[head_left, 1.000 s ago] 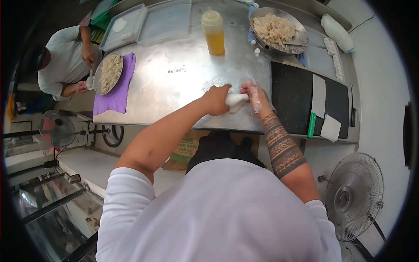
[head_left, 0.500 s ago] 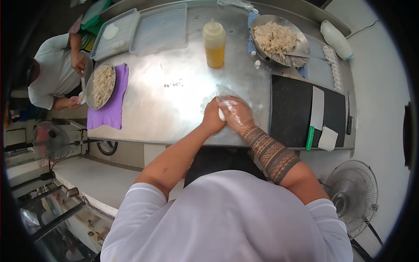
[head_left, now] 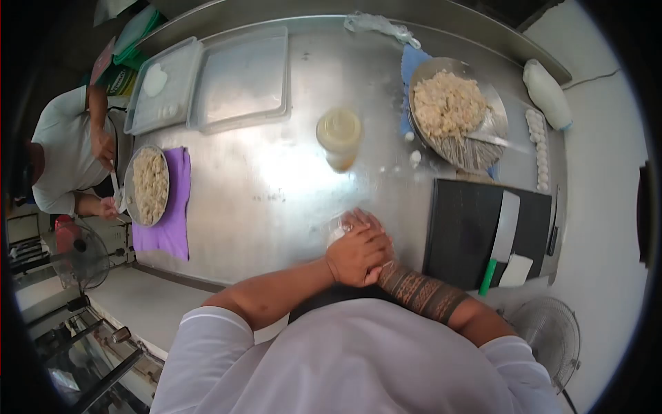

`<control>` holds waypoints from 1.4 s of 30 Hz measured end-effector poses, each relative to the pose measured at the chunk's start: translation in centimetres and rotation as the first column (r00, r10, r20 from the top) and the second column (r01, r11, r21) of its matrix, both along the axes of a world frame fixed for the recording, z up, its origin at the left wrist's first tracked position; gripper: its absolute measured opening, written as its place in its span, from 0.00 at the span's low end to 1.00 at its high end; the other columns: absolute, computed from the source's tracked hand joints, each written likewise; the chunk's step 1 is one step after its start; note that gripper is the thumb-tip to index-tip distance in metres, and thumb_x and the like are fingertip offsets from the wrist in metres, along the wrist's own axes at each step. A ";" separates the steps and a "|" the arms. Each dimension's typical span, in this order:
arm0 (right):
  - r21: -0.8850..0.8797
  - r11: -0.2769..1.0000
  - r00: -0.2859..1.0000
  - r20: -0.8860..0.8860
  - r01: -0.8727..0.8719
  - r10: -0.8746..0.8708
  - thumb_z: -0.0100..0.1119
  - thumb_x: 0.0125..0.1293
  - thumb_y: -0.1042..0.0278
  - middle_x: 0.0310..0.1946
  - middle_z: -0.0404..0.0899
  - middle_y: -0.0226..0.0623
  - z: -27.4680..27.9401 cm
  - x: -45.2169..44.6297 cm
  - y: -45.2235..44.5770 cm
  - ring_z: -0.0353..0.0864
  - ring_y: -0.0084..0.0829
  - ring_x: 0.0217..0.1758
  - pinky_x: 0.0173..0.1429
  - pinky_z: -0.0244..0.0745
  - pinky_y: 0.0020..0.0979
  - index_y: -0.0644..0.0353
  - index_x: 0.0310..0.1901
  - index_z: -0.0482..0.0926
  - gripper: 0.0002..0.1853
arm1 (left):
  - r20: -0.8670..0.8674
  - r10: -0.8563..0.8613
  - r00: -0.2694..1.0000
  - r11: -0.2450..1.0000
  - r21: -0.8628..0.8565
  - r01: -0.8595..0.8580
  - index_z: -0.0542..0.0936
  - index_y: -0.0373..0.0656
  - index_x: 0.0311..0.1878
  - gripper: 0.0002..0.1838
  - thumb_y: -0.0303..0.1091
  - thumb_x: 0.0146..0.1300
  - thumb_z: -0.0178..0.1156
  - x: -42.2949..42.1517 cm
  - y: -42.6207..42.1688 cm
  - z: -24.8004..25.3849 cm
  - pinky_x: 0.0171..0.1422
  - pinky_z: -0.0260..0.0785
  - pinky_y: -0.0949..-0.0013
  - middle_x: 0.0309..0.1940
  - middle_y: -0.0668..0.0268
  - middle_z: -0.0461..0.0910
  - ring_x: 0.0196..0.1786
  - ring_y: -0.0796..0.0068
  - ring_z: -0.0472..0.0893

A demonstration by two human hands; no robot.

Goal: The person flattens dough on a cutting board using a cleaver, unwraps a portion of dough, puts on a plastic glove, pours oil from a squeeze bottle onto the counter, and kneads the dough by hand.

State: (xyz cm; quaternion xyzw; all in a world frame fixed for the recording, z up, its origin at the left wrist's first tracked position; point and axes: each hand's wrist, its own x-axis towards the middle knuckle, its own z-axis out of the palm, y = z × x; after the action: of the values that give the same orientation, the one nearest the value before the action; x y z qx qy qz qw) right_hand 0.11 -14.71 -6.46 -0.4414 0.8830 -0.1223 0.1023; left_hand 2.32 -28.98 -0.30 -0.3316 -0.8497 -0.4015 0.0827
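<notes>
My left hand (head_left: 358,255) lies over my right hand near the front edge of the steel table (head_left: 234,234), its fingers across the back of the right. Clear plastic film wraps my right hand (head_left: 365,222), which is mostly covered. A bit of something white (head_left: 338,234) shows at the left side of the hands, under the film; whether it is the dough is unclear. Beyond the hands stands a squeeze bottle (head_left: 340,134) of yellow liquid. To the right, a cleaver (head_left: 509,217) with a green handle and a white scraper (head_left: 516,270) rest on a black board (head_left: 458,228).
A metal bowl of filling (head_left: 448,107) sits on a blue cloth at back right, near a row of white dough pieces (head_left: 539,155). Plastic trays (head_left: 241,79) are at back left. A co-worker (head_left: 65,145) holds a tool by a bowl (head_left: 148,186) on a purple cloth (head_left: 178,207).
My left hand has moved on top of my right; the white dough between them is now mostly hidden. The view has shifted, so the table's things appear lower.
</notes>
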 end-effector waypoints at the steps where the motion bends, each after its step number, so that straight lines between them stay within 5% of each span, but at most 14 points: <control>1: 0.139 0.990 1.000 -0.011 -0.027 0.029 0.41 0.77 0.45 0.82 0.56 0.39 0.4 -0.5 -0.1 0.48 0.42 0.87 0.89 0.41 0.45 0.53 0.77 0.64 0.33 | -0.021 0.003 1.000 1.000 0.003 -0.003 0.85 0.43 0.40 0.16 0.42 0.52 0.65 -0.5 -0.1 -0.1 0.75 0.63 0.45 0.59 0.57 0.83 0.64 0.50 0.79; 4: 0.507 0.862 0.950 -0.258 -0.021 0.175 0.36 0.79 0.44 0.85 0.50 0.35 1.1 -2.6 -0.6 0.41 0.41 0.89 0.90 0.33 0.47 0.49 0.80 0.59 0.34 | -0.062 0.002 0.998 1.000 -0.003 -0.002 0.85 0.43 0.42 0.18 0.44 0.52 0.65 -2.4 -0.2 -0.6 0.74 0.65 0.47 0.58 0.57 0.84 0.64 0.51 0.80; 6: 0.639 0.756 0.661 -0.630 0.143 0.408 0.36 0.79 0.45 0.84 0.52 0.35 -1.0 -4.1 -0.6 0.41 0.42 0.89 0.90 0.33 0.47 0.50 0.81 0.58 0.34 | -0.075 0.011 0.997 0.999 -0.037 -0.014 0.87 0.43 0.47 0.22 0.47 0.54 0.64 -3.3 -0.1 -1.1 0.73 0.66 0.46 0.58 0.57 0.85 0.64 0.50 0.80; 8: 0.344 0.939 0.837 -0.515 0.004 0.185 0.40 0.78 0.48 0.84 0.54 0.34 -1.4 -5.0 0.1 0.45 0.40 0.89 0.90 0.37 0.48 0.51 0.81 0.59 0.33 | -0.090 0.051 0.995 0.996 -0.063 -0.057 0.87 0.43 0.47 0.22 0.48 0.56 0.63 -4.2 -0.1 -1.3 0.73 0.66 0.45 0.58 0.57 0.84 0.64 0.50 0.80; 11: 0.523 0.850 0.789 -0.547 0.062 0.280 0.44 0.77 0.52 0.83 0.55 0.37 2.0 -7.2 -1.3 0.47 0.39 0.88 0.90 0.39 0.47 0.51 0.80 0.60 0.32 | -0.154 0.217 0.964 0.969 -0.084 -0.231 0.87 0.42 0.48 0.22 0.49 0.59 0.62 -5.5 0.1 -1.6 0.72 0.66 0.44 0.59 0.56 0.84 0.64 0.49 0.80; 14: 0.079 0.997 0.994 -0.111 0.027 -0.019 0.47 0.78 0.51 0.76 0.63 0.42 6.4 -8.6 -2.4 0.58 0.40 0.81 0.84 0.50 0.45 0.54 0.75 0.66 0.29 | -0.198 0.429 0.881 0.890 -0.071 -0.450 0.88 0.42 0.48 0.22 0.51 0.62 0.61 -7.0 1.1 -1.5 0.71 0.66 0.44 0.59 0.55 0.84 0.65 0.48 0.80; 18: -0.298 0.948 0.985 0.160 0.109 -0.063 0.55 0.78 0.50 0.60 0.81 0.50 8.4 -7.8 -1.2 0.79 0.44 0.68 0.73 0.71 0.42 0.61 0.66 0.77 0.25 | 0.725 0.423 0.544 0.846 -0.100 -0.524 0.84 0.43 0.60 0.30 0.59 0.75 0.50 -10.9 0.6 2.7 0.76 0.63 0.42 0.65 0.50 0.80 0.69 0.44 0.77; 21: -0.611 0.486 0.772 0.389 0.625 -0.503 0.58 0.77 0.56 0.49 0.86 0.50 4.4 -4.8 0.7 0.85 0.47 0.53 0.61 0.78 0.41 0.63 0.54 0.83 0.18 | 0.609 0.493 0.621 0.867 -0.285 -0.409 0.76 0.44 0.72 0.36 0.63 0.77 0.44 -10.6 -0.4 1.6 0.81 0.59 0.44 0.75 0.47 0.70 0.76 0.43 0.70; 23: -0.610 0.275 0.666 0.639 0.743 -0.385 0.54 0.79 0.54 0.43 0.85 0.46 3.8 -3.0 3.7 0.84 0.40 0.45 0.52 0.78 0.36 0.66 0.48 0.83 0.19 | 0.069 0.567 0.821 0.671 -0.616 -0.412 0.69 0.44 0.77 0.39 0.65 0.77 0.42 -6.6 1.1 0.0 0.84 0.56 0.46 0.81 0.46 0.62 0.80 0.42 0.65; 26: -0.490 0.076 0.495 0.849 0.869 -0.187 0.48 0.83 0.46 0.37 0.84 0.37 -1.3 -2.2 6.7 0.83 0.30 0.42 0.49 0.78 0.33 0.66 0.47 0.83 0.27 | 0.288 0.480 0.829 0.696 -0.700 -0.160 0.67 0.42 0.78 0.38 0.54 0.71 0.55 -3.9 1.2 1.9 0.83 0.58 0.47 0.83 0.46 0.54 0.81 0.42 0.63; 31: -0.153 0.235 0.179 0.980 0.960 -0.092 0.40 0.82 0.33 0.42 0.85 0.36 2.4 -1.1 8.2 0.83 0.31 0.46 0.55 0.78 0.33 0.67 0.54 0.82 0.37 | 0.590 0.433 0.682 0.753 -0.652 0.086 0.71 0.43 0.69 0.34 0.32 0.58 0.69 1.4 1.3 9.1 0.70 0.73 0.57 0.74 0.43 0.70 0.66 0.47 0.80; 36: 0.071 0.492 -0.242 0.924 0.868 0.295 0.41 0.82 0.33 0.54 0.85 0.41 7.1 -0.1 7.4 0.82 0.33 0.57 0.66 0.75 0.35 0.66 0.61 0.81 0.37 | 0.634 0.170 0.754 0.971 0.025 -0.239 0.71 0.45 0.67 0.34 0.24 0.56 0.72 5.7 1.1 3.3 0.67 0.73 0.55 0.57 0.51 0.82 0.63 0.47 0.81; 37: -0.005 0.510 -0.119 0.971 0.860 0.209 0.44 0.82 0.36 0.56 0.84 0.41 7.6 0.5 6.5 0.82 0.34 0.58 0.68 0.75 0.35 0.66 0.61 0.81 0.35 | 0.561 0.104 0.821 0.941 0.212 -0.264 0.72 0.45 0.66 0.34 0.23 0.56 0.72 6.2 1.7 1.8 0.67 0.73 0.54 0.55 0.53 0.83 0.63 0.47 0.81; 42: -0.232 0.750 0.625 0.724 0.620 -0.292 0.61 0.75 0.50 0.63 0.81 0.53 7.9 2.1 1.5 0.78 0.47 0.69 0.75 0.70 0.39 0.70 0.65 0.77 0.30 | 0.269 0.476 0.837 0.880 -0.150 -0.452 0.74 0.42 0.68 0.34 0.22 0.55 0.70 5.8 1.9 -5.7 0.71 0.70 0.54 0.61 0.55 0.80 0.65 0.50 0.79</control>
State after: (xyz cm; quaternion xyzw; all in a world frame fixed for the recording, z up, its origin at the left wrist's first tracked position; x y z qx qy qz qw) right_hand 2.22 -13.23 1.45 -0.1345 0.8192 -0.4951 0.2565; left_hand 8.11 -27.12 -6.05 -0.0548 -0.9226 -0.3803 0.0351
